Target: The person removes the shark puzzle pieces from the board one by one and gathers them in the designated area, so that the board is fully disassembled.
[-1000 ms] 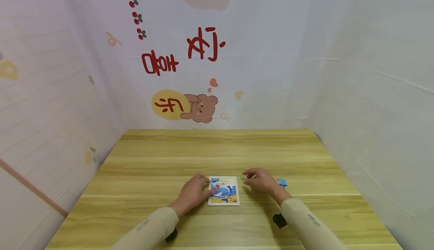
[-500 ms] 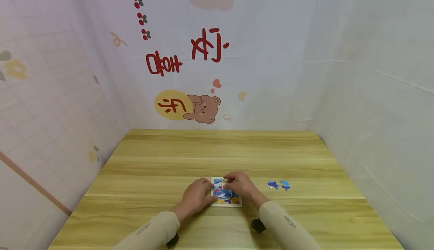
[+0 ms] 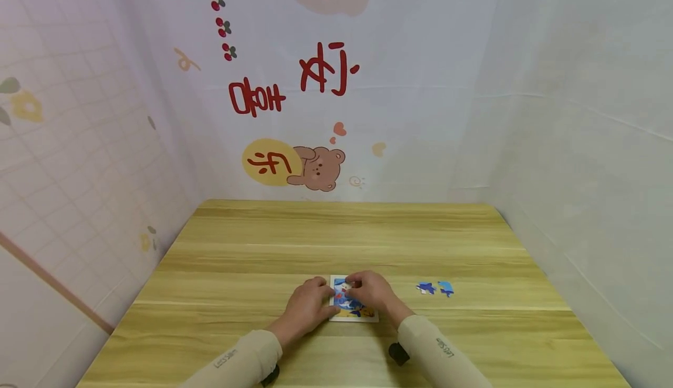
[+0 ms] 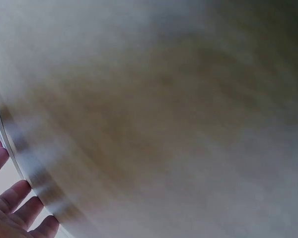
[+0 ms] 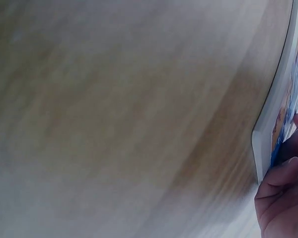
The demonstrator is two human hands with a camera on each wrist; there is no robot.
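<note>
A small picture puzzle in a white frame (image 3: 354,319) lies on the wooden table. Its picture has blue sea and a yellow bottom. My left hand (image 3: 306,306) rests at the frame's left side, and in the left wrist view its fingertips (image 4: 21,188) touch the edge. Over the upper right of the puzzle is my right hand (image 3: 372,290), thumb and forefinger close together at the picture. In the right wrist view its fingers (image 5: 283,176) are bent beside the frame's corner. Whether they pinch a piece is hidden.
Two loose blue puzzle pieces, one darker (image 3: 426,287) and one lighter (image 3: 446,288), lie to the right on the table (image 3: 336,236). White printed cloth (image 3: 420,84) hangs behind and at both sides of the table.
My right hand has moved left from beside the frame to over the puzzle's upper right, uncovering a second loose piece. My left hand stays at the frame's left side.
</note>
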